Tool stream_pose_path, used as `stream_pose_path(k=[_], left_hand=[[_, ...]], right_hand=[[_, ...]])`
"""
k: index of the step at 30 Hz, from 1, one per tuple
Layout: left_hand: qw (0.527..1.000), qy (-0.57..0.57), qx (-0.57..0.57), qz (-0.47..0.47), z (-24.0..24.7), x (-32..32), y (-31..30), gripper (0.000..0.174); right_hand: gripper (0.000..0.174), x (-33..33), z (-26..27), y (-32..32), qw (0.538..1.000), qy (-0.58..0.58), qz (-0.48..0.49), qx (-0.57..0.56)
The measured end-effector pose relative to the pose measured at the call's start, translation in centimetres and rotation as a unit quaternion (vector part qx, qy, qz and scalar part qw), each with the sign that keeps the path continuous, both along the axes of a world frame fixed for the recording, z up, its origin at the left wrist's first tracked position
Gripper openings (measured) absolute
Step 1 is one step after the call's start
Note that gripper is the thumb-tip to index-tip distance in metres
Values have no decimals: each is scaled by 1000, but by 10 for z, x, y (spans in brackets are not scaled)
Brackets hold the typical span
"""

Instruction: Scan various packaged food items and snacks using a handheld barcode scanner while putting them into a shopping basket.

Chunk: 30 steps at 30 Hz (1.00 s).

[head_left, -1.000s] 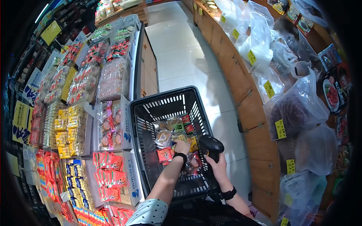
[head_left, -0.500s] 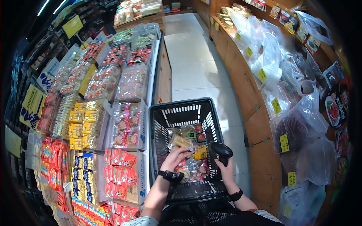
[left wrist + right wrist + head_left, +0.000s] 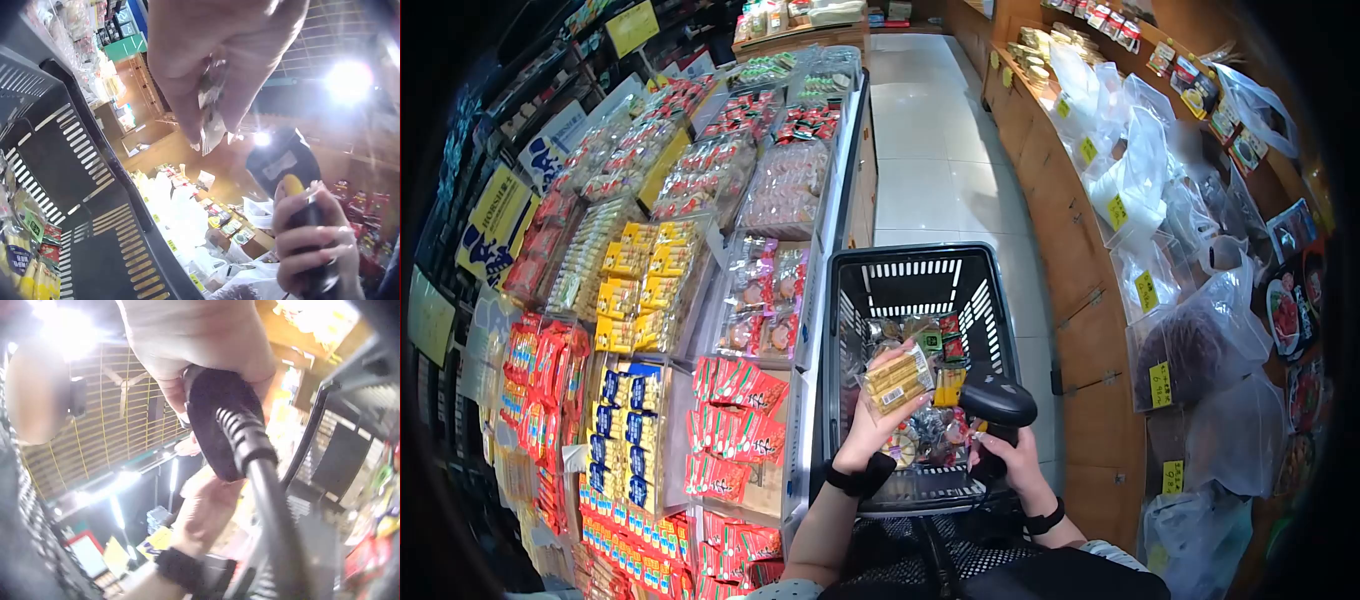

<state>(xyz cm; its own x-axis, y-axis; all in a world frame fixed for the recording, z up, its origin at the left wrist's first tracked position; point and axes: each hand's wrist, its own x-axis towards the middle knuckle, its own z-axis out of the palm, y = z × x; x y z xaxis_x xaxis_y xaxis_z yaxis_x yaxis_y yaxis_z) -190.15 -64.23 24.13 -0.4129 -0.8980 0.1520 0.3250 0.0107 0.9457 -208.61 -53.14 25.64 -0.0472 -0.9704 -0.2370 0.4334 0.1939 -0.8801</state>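
My left hand (image 3: 870,432) grips a clear packet of yellowish sticks (image 3: 897,380) over the black basket (image 3: 915,252), its barcode label facing up. In the left wrist view the packet (image 3: 214,106) shows edge-on between thumb and fingers. Around the handle of a black handheld barcode scanner (image 3: 998,400) my right hand (image 3: 1022,466) is curled, just right of the packet. The scanner's head overlaps the basket's right rim. A thick ribbed cable (image 3: 265,487) leaves the handle's base in the right wrist view. Inside the basket lie several snack packets (image 3: 940,435), partly hidden by the left hand.
Left of the basket stands a display of clear bins with red packets (image 3: 730,430), yellow packets (image 3: 645,285) and other wrapped snacks. Along the right runs a wooden cabinet (image 3: 1090,400) topped with plastic-bagged goods (image 3: 1195,330). A tiled aisle floor (image 3: 940,130) stretches ahead.
My left hand came up out of the basket with the packet and turned it so its label shows. The right hand kept the scanner near the basket's right rim. The view shifted left.
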Motion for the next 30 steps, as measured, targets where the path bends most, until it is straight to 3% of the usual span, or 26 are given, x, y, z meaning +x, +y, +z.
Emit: stream_pose_path(k=[3, 9, 13, 21, 27, 30], left_hand=[[999, -7, -24, 36, 4, 10, 4, 58], [997, 18, -65, 48, -9, 31, 8, 62], [994, -46, -24, 100, 6, 51, 18, 55], [976, -45, -8, 215, 13, 124, 23, 55], [945, -109, -113, 286, 109, 212, 2, 51], [894, -194, -170, 367, 155, 272, -39, 49]], right_hand=[[25, 22, 1, -3, 995, -54, 81, 25], [27, 54, 6, 5, 985, -29, 168, 22], [28, 75, 10, 6, 994, -48, 84, 45], [25, 87, 2, 5, 995, -25, 90, 43], [25, 87, -12, 4, 997, -28, 18, 75], [23, 83, -15, 1, 997, -40, -4, 65]])
